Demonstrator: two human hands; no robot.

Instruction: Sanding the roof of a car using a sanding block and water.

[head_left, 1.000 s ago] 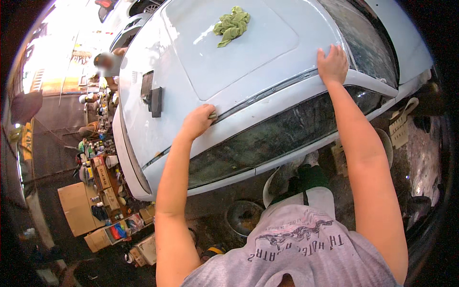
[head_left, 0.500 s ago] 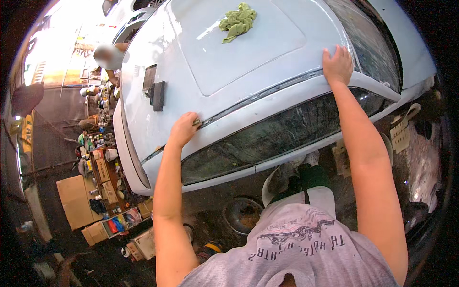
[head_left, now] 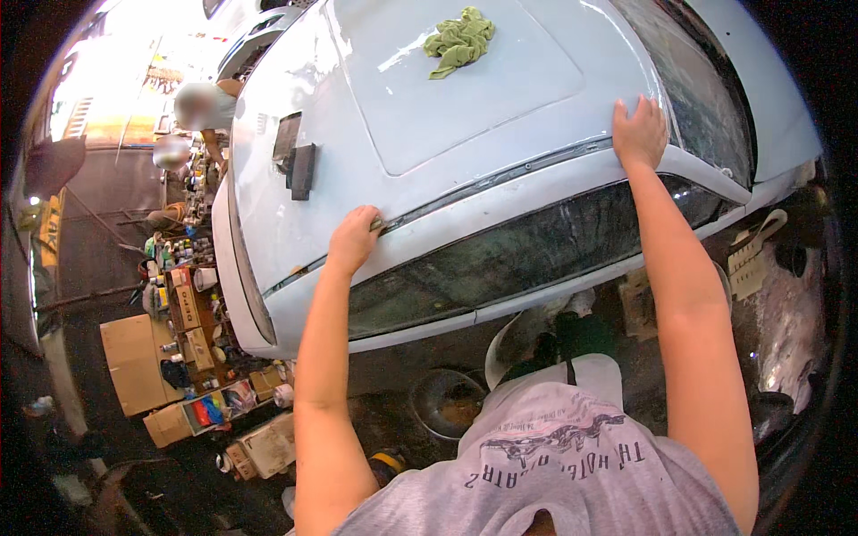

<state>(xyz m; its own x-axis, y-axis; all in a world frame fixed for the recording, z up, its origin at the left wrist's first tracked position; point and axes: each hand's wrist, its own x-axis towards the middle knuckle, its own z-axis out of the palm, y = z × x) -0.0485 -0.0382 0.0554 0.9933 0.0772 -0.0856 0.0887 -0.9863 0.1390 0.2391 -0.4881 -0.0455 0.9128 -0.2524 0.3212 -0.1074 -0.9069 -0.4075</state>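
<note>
The pale blue-grey car roof (head_left: 465,134) lies in front of me, with a dark channel (head_left: 500,174) running along its near edge. My left hand (head_left: 355,239) is closed at the left part of this channel. Between its fingertips shows a small greenish piece, too little visible to name. My right hand (head_left: 641,134) rests with fingers spread on the roof's right edge, beside the dusty car window glass (head_left: 702,98). A crumpled green cloth (head_left: 459,42) lies on the far part of the roof. Dark rectangular blocks (head_left: 302,171) lie on the roof, beyond my left hand.
Below the roof edge is the dark side window (head_left: 474,259). A round dark basin (head_left: 447,404) stands on the floor. Cardboard boxes (head_left: 138,362) and many bottles and cans crowd the left. Another person (head_left: 204,112) is beyond the car at the far left.
The view has shifted slightly, so the car and cloth sit a little farther right in it. Both hands stay at about the same places on the roof edge.
</note>
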